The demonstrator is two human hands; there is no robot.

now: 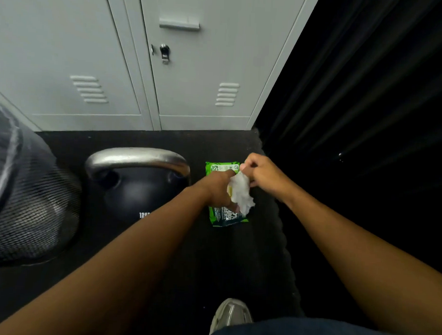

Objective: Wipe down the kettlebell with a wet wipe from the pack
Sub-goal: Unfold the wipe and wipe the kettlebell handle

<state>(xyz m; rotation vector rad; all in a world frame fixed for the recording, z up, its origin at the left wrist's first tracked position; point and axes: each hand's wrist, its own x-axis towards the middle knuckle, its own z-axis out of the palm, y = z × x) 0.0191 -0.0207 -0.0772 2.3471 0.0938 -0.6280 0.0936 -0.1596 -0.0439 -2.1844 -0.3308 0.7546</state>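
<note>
A black kettlebell (135, 189) with a bare steel handle stands on the dark floor mat, left of centre. To its right lies a green pack of wet wipes (225, 217) flat on the mat. My left hand (219, 188) presses down on the pack and covers its middle. My right hand (261, 173) is just above the pack's far end, fingers pinched on a crumpled white wet wipe (240, 193) that hangs down between both hands. Both hands are well to the right of the kettlebell and do not touch it.
Grey metal lockers (193, 72) stand right behind the mat. A black mesh fan guard or basket (28, 209) sits at the left, close to the kettlebell. A dark curtain (370, 98) hangs along the right. My shoe (230, 316) and knee show at the bottom.
</note>
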